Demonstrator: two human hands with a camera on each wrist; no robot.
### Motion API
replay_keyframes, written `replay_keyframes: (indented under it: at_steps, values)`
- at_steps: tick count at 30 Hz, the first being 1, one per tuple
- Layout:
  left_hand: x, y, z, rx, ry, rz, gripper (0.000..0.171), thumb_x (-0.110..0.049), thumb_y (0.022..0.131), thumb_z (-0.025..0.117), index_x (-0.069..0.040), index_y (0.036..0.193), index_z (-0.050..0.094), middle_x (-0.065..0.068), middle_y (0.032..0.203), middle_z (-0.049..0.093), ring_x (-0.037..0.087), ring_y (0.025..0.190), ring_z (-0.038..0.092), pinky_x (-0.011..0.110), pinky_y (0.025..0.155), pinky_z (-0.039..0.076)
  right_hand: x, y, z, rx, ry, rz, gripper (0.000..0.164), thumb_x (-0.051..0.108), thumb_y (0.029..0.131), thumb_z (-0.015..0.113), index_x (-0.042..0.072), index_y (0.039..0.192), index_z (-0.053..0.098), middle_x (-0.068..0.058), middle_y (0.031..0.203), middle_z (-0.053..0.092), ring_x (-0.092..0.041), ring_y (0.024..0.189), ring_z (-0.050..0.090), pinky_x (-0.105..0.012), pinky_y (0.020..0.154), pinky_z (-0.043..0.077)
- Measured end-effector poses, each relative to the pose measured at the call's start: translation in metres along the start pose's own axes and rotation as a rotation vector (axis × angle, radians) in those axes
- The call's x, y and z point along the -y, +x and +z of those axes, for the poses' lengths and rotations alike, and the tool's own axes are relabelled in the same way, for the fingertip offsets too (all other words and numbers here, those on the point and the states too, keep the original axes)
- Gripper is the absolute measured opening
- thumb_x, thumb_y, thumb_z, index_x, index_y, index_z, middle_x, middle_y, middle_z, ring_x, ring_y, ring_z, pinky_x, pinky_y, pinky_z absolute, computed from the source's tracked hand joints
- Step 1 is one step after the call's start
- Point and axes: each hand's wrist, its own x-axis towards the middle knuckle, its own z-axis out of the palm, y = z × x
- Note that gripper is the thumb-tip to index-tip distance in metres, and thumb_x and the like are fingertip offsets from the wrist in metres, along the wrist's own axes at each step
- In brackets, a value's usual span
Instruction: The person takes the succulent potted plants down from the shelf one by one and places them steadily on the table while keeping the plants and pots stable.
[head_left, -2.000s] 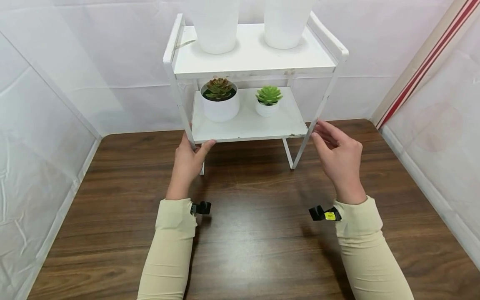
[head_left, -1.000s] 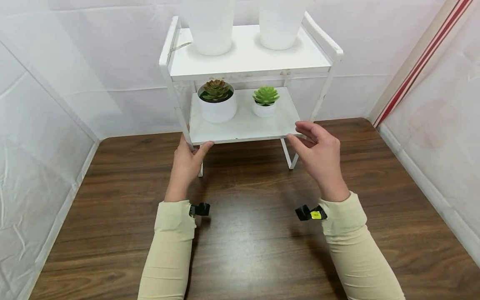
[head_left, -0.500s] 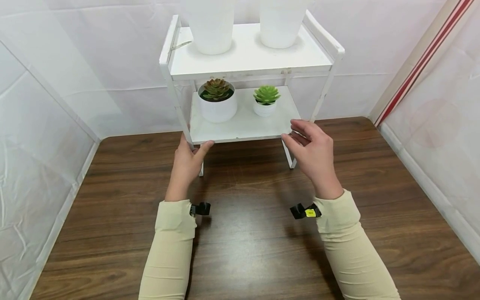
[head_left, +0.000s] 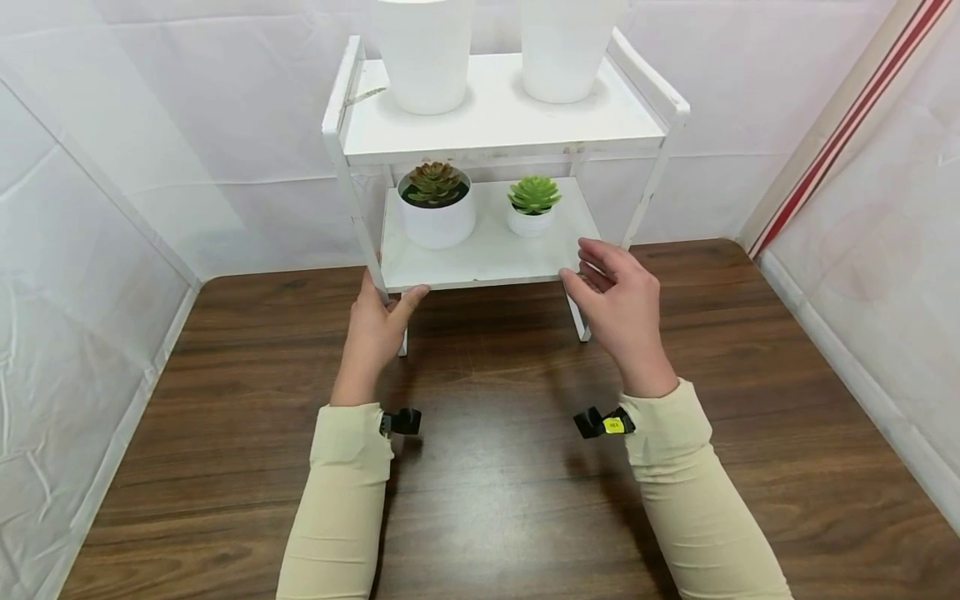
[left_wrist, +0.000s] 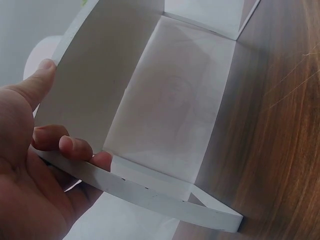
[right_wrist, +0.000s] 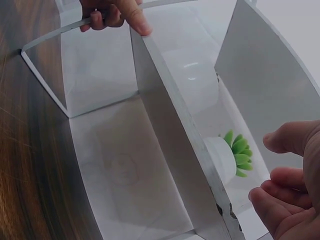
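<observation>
A white two-tier shelf rack stands at the back of the table. My left hand grips its front left leg, fingers curled around the bar and thumb against the lower board's front edge. In the left wrist view the curled fingers show on that bar. My right hand is at the right front of the lower board, thumb and fingers apart, holding nothing. Nearest it is a small green succulent in a white pot; the right wrist view shows this succulent too. Left of it sits a brown-green succulent in a larger white pot.
Two tall white pots stand on the upper board, their tops cut off by the frame. White sheeting hangs behind and at both sides. The brown wooden table spreads in front of the rack.
My right hand has left the rack's right leg and moved left to the front of the lower board. My left hand keeps its grip; the pots stay in place.
</observation>
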Motion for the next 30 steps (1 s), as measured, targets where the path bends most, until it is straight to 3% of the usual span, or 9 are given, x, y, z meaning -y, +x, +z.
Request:
replay_keyframes:
  at_steps: [6, 13, 17, 20, 21, 25, 29, 30]
  values:
    - [-0.001, 0.002, 0.001, -0.007, 0.001, 0.017, 0.084, -0.06, 0.087, 0.06, -0.018, 0.151, 0.025, 0.017, 0.129, 0.057, 0.024, 0.095, 0.059, 0.045, 0.089, 0.049, -0.001, 0.006, 0.002, -0.007, -0.01, 0.001, 0.042, 0.015, 0.085, 0.074, 0.0, 0.123, 0.064, -0.014, 0.121, 0.065, -0.024, 0.109, 0.066, -0.029, 0.092, 0.053]
    - [-0.002, -0.001, 0.0, 0.01, -0.003, 0.006, 0.087, -0.062, 0.086, 0.059, -0.019, 0.152, 0.023, 0.016, 0.136, 0.054, 0.026, 0.113, 0.061, 0.048, 0.095, 0.049, -0.001, 0.008, 0.005, -0.005, 0.003, 0.008, 0.041, 0.011, 0.085, 0.073, -0.002, 0.123, 0.064, -0.017, 0.121, 0.064, -0.028, 0.11, 0.066, -0.034, 0.094, 0.053]
    - [0.0, -0.004, -0.004, -0.001, 0.01, -0.009, 0.087, -0.061, 0.086, 0.06, -0.019, 0.152, 0.022, 0.02, 0.126, 0.057, 0.029, 0.101, 0.062, 0.047, 0.089, 0.05, 0.0, 0.006, 0.01, 0.018, -0.002, 0.01, 0.043, 0.013, 0.086, 0.073, -0.001, 0.124, 0.063, -0.016, 0.123, 0.063, -0.027, 0.112, 0.065, -0.034, 0.094, 0.053]
    - [0.001, -0.005, -0.005, -0.003, 0.012, -0.003, 0.085, -0.06, 0.087, 0.06, -0.018, 0.151, 0.023, 0.021, 0.126, 0.058, 0.028, 0.099, 0.062, 0.046, 0.089, 0.05, 0.001, 0.005, 0.011, 0.021, -0.006, 0.01, 0.044, 0.014, 0.086, 0.073, -0.001, 0.126, 0.062, -0.016, 0.123, 0.063, -0.027, 0.112, 0.065, -0.034, 0.094, 0.053]
    - [0.001, -0.005, -0.004, -0.002, 0.015, 0.005, 0.085, -0.059, 0.087, 0.06, -0.017, 0.152, 0.022, 0.018, 0.133, 0.055, 0.026, 0.104, 0.061, 0.046, 0.092, 0.05, 0.001, 0.005, 0.011, 0.018, -0.005, 0.011, 0.044, 0.013, 0.085, 0.073, -0.001, 0.126, 0.062, -0.016, 0.123, 0.063, -0.027, 0.112, 0.065, -0.034, 0.094, 0.053]
    - [0.001, -0.004, -0.002, 0.005, 0.019, 0.009, 0.084, -0.059, 0.088, 0.059, -0.017, 0.151, 0.023, 0.018, 0.119, 0.06, 0.025, 0.092, 0.061, 0.043, 0.084, 0.051, 0.001, 0.008, 0.01, 0.011, -0.015, 0.016, 0.045, 0.013, 0.085, 0.073, -0.001, 0.126, 0.062, -0.016, 0.124, 0.063, -0.027, 0.111, 0.065, -0.034, 0.094, 0.053]
    - [0.0, -0.002, -0.001, 0.008, 0.006, 0.013, 0.085, -0.059, 0.087, 0.059, -0.017, 0.151, 0.023, 0.019, 0.122, 0.059, 0.027, 0.097, 0.063, 0.046, 0.087, 0.051, 0.0, 0.012, 0.008, 0.01, -0.025, 0.017, 0.045, 0.013, 0.085, 0.073, -0.002, 0.127, 0.061, -0.017, 0.125, 0.063, -0.027, 0.112, 0.065, -0.033, 0.095, 0.052]
    - [0.0, -0.002, -0.001, 0.007, -0.003, 0.014, 0.085, -0.059, 0.087, 0.06, -0.017, 0.151, 0.023, 0.018, 0.133, 0.055, 0.027, 0.107, 0.062, 0.048, 0.093, 0.05, -0.001, 0.013, 0.008, 0.01, -0.028, 0.016, 0.046, 0.013, 0.085, 0.073, -0.002, 0.127, 0.061, -0.017, 0.125, 0.063, -0.027, 0.113, 0.065, -0.032, 0.095, 0.052]
